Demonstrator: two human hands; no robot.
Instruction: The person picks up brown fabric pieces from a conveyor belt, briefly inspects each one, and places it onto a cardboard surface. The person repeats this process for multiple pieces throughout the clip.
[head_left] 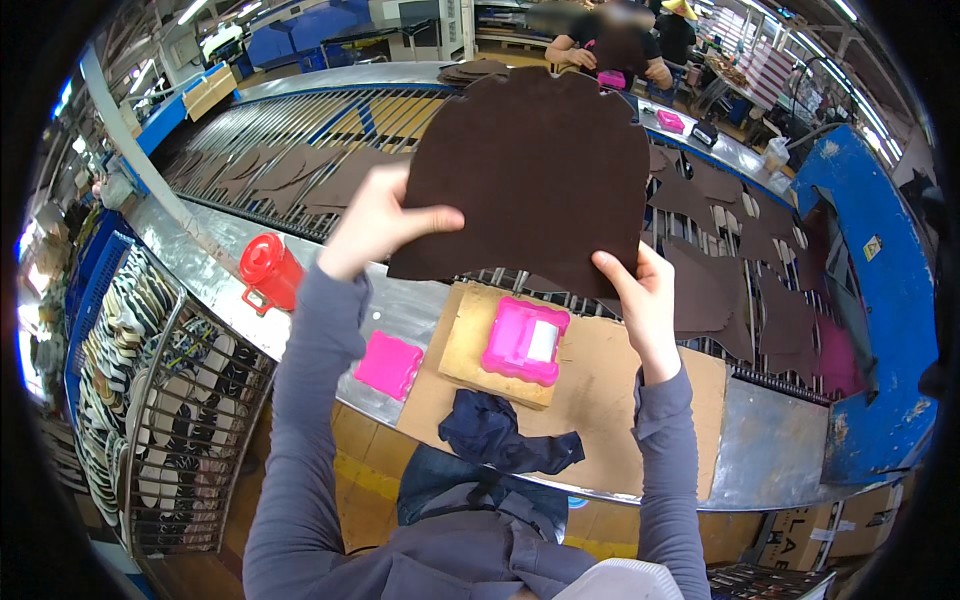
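A large dark brown cut piece of sheet material [530, 175], with a scalloped upper edge, is held up in front of me above the bench. My left hand [385, 220] grips its left side, thumb on the near face and fingers behind. At its lower right corner my right hand [640, 295] pinches it the same way. Below the piece, a pink plastic box [525, 340] with a white label lies on a yellowish block [465, 345]. The block sits on a cardboard sheet [620, 420], beside a crumpled dark blue cloth [505, 435].
A pink lid [388, 365] and a red lidded jug [270, 270] stand on the metal bench at left. Behind runs a roller conveyor [290, 120] bearing several brown pieces [700, 290]. A blue machine [865, 300] bounds the right; a wire cart of soles [185, 430] stands left. Another person [610, 50] works across.
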